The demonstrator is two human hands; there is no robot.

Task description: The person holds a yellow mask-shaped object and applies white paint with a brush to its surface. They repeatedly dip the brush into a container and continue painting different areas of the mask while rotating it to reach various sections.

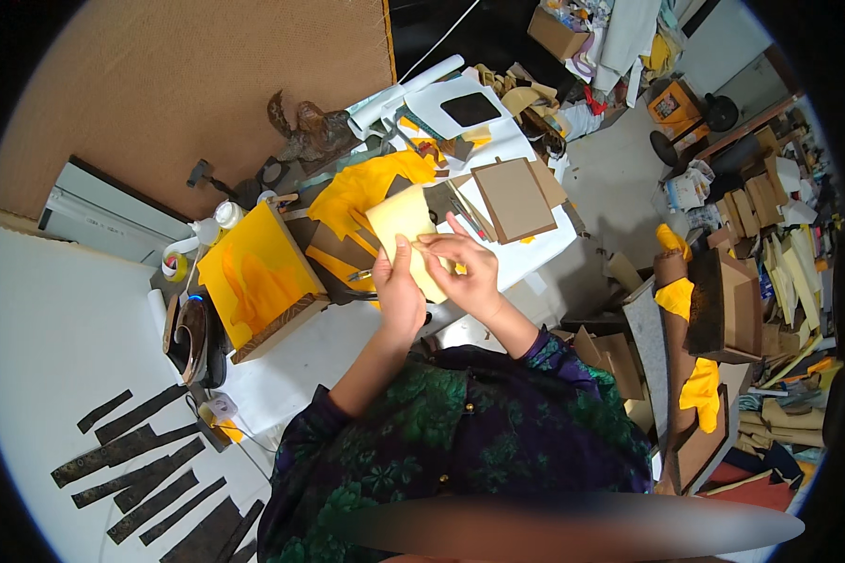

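Both my hands are raised over the workbench on a pale yellow, flat, rectangular piece (pixel 401 214); I cannot tell if it is leather or card. My left hand (pixel 400 293) grips its lower left part, thumb on top. A slim pen-like tool with a metal tip (pixel 359 276) shows beside that hand; whether the hand holds it is unclear. My right hand (pixel 468 270) pinches at the piece's face near the left thumb, index finger and thumb close together. Bright yellow leather (pixel 371 184) lies on the bench beyond.
A yellow-covered box or block (pixel 255 267) stands to the left, near white bottles (pixel 227 214). Brown board (pixel 514 199) and slim tools (pixel 469 214) lie right of my hands. Dark strips (pixel 141 469) hang or lie at lower left. Shelves of rolled material (pixel 779 244) are at right.
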